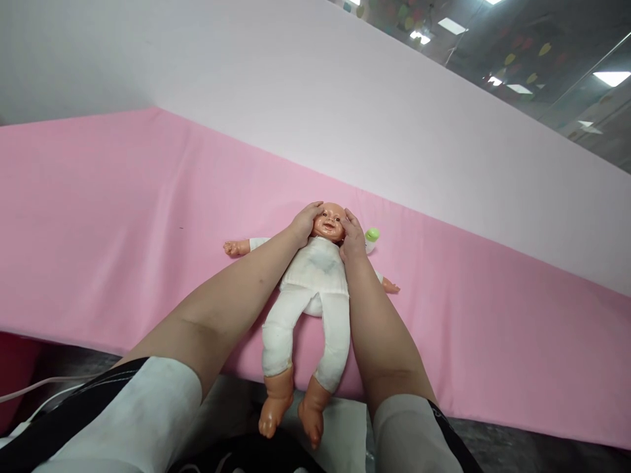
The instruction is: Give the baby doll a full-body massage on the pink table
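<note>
A baby doll (315,266) with a soft white cloth body lies face up on the pink covering. Its hard head, hands and feet are flesh-coloured, and its feet hang over the near edge. My left hand (306,223) is curved around the left side of the doll's head, fingers pressed together against it. On the other side, my right hand (352,238) cups the head, with its fingers by the cheek and temple. Between my hands the doll's face stays visible. A small bottle with a light green cap (373,234) is just beyond my right hand, partly hidden by it.
The pink-covered surface (468,315) runs across the view, with a pale wall (345,112) along its far side. Glass and ceiling lights show at top right. White cables (44,381) and a red object (14,374) are at lower left.
</note>
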`<state>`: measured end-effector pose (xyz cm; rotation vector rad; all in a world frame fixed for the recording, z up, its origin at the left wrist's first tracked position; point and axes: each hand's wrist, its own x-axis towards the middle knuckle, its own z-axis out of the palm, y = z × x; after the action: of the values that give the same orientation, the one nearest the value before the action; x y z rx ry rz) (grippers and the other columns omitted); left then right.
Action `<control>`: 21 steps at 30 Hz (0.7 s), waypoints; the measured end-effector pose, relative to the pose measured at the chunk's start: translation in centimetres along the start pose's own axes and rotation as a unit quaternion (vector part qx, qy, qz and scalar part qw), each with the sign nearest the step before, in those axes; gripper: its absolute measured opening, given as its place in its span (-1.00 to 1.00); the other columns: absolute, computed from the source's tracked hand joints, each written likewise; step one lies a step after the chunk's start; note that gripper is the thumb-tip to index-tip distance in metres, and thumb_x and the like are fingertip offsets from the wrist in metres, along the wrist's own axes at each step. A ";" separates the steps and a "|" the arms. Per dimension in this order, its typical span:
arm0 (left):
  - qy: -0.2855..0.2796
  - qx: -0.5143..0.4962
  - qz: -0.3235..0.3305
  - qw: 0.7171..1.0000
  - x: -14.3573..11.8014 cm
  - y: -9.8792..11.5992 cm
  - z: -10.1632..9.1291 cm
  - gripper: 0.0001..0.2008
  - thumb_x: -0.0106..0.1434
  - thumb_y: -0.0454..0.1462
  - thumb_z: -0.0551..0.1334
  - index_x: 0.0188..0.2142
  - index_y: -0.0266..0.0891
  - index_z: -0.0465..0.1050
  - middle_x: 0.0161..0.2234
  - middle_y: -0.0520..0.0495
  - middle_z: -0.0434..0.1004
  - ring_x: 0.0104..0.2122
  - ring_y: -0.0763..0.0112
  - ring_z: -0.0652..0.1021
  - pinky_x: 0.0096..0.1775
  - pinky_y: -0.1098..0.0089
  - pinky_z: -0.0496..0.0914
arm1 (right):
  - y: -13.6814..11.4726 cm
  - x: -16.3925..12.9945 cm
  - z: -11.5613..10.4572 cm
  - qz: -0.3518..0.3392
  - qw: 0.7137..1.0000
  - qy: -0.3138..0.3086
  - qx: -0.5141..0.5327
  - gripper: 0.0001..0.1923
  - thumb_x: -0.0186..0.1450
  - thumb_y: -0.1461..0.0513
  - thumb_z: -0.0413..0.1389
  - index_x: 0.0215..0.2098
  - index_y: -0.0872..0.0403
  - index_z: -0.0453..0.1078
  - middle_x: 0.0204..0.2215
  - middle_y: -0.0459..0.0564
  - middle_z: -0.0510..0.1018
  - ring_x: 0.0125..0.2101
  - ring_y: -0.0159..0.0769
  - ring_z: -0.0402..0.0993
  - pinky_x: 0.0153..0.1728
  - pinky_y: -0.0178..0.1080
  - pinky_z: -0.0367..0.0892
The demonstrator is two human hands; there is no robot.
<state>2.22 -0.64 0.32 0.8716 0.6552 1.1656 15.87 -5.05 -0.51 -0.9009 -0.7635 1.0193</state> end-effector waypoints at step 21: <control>0.025 0.079 0.024 0.996 0.5 -0.3 0.6 -0.46 0.21 -0.19 0.31 0.18 -0.22 0.47 0.03 -0.18 0.64 0.03 0.15 0.62 0.13 0.19 0.50 | 0.8 1.2 -0.4 -0.039 0.991 0.024 -0.129 -0.46 0.33 -0.03 0.21 0.20 -0.01 0.35 0.08 0.02 0.60 0.09 -0.17 0.60 0.17 -0.01 0.52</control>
<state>2.96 -0.34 0.41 0.9987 0.7793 1.1943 16.28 -3.81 -1.26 -1.1047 -0.8962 0.8377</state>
